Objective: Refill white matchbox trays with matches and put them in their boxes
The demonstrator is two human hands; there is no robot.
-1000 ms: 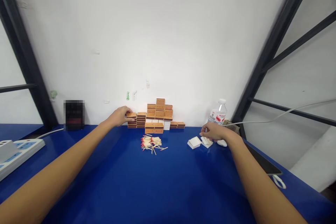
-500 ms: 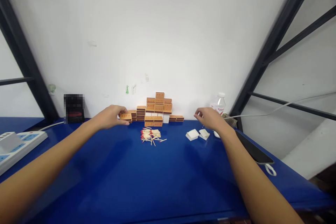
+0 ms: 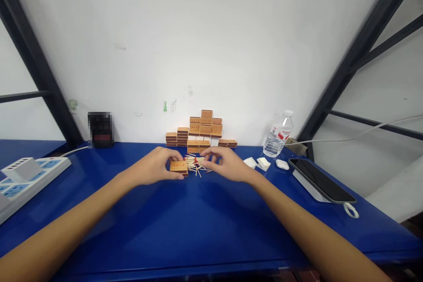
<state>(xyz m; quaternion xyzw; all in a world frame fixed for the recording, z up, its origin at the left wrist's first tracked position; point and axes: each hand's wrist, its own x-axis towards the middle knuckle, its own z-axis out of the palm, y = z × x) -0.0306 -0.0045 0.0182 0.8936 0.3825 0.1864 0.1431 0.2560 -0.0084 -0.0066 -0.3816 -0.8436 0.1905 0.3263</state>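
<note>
At a blue desk (image 3: pixel 198 220) set against a white wall (image 3: pixel 211 44), a person works with both bare hands over a heap of loose matches (image 3: pixel 194 165). The left hand (image 3: pixel 155 168) is clamped on a matchbox (image 3: pixel 179 167), which rests low on the desk at the near left edge of the heap. The right hand (image 3: pixel 224 165) hovers at the heap's other side, fingers curled. The view is too small to tell whether they pinch a match.

Behind the hands, a stepped stack of boxes (image 3: pixel 202 130) stands against the wall. That much of the work looks done, while the red-tipped matches remain scattered and unboxed. To the right lie a couple of white trays (image 3: pixel 257 163), seemingly unfilled, with a small white case (image 3: pixel 282 164) beside them.

Further right are a water bottle (image 3: pixel 277 139) and a phone (image 3: pixel 322 180) propped on a stand. A power strip (image 3: pixel 29 176) sits at the far left, with a small dark device (image 3: pixel 101 129) by the wall. Black steel struts (image 3: pixel 33 66) slant up on both sides, and a pale cable (image 3: pixel 363 139) runs in from the right.
</note>
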